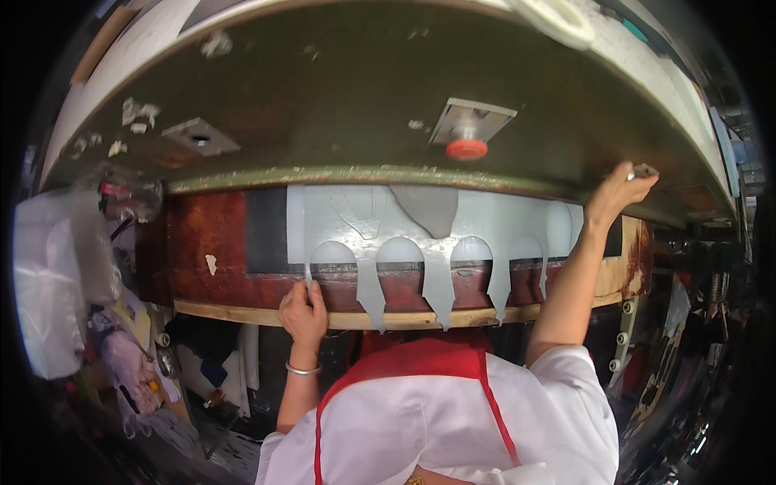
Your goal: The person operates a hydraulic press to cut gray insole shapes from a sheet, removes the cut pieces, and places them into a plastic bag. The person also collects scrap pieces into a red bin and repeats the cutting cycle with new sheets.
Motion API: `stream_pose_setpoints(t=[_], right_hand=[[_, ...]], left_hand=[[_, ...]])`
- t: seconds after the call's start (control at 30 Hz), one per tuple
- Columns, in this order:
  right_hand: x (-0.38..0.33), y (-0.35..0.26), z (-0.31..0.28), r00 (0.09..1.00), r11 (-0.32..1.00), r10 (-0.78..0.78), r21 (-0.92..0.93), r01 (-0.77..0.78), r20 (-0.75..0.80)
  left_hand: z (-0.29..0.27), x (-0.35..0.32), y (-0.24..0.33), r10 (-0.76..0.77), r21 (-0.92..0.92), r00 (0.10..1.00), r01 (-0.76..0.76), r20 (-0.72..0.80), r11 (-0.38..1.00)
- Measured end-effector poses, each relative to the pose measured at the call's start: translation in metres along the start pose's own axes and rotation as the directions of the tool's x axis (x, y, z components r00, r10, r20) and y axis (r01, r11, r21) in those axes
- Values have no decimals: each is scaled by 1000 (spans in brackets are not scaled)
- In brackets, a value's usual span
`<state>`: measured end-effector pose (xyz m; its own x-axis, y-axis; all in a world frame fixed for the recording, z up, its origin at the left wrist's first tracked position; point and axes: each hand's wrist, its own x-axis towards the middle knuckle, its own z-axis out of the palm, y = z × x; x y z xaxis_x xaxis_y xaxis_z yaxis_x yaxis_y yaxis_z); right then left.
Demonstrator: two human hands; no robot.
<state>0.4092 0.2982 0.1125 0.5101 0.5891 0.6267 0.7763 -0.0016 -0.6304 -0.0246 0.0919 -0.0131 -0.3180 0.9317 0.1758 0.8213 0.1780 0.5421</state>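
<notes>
A grey sheet (412, 226) with arched cut-outs lies under the green machine beam, its pointed strips hanging toward me past the wooden front edge. A darker grey cut piece (428, 208) rests on it, near a curved cut outline. My left hand (304, 311), with a bangle at the wrist, is closed at the sheet's narrow left strip, thumb and fingers at its lower end. My right arm reaches up across the right side. There my right hand (618, 194) has its fingers curled at a small metal fitting (644, 170) on the beam's front; the contact is partly hidden.
The green beam (339, 97) spans the work area and carries a red button (466, 149) on a metal plate and another plate (200, 137) with a dark hole. A reddish-brown board (206, 234) lies below. Clear plastic bags (52, 283) hang at the left.
</notes>
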Motion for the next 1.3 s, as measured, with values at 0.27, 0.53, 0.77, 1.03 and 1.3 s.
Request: stream_pose_setpoints(t=[0.27,0.53,0.77,1.03,1.3], right_hand=[[-18,12,4,995,995,-95,-9,95,17],[-95,128,-74,868,904,426,-147,-400,256],[-132,163,-117,868,911,407,-51,-410,285],[-149,27,-98,918,974,199,33,-224,342],[-278,-97,-60,650,981,-191,165,101,736]], left_hand=[[12,47,7,-46,19,998,45,35,999],[11,42,-1,-40,-79,999,40,-1,996],[5,11,-3,-157,-180,987,158,24,971],[-37,-60,-8,-159,-196,967,198,201,960],[-54,-139,-22,-192,62,961,184,200,981]])
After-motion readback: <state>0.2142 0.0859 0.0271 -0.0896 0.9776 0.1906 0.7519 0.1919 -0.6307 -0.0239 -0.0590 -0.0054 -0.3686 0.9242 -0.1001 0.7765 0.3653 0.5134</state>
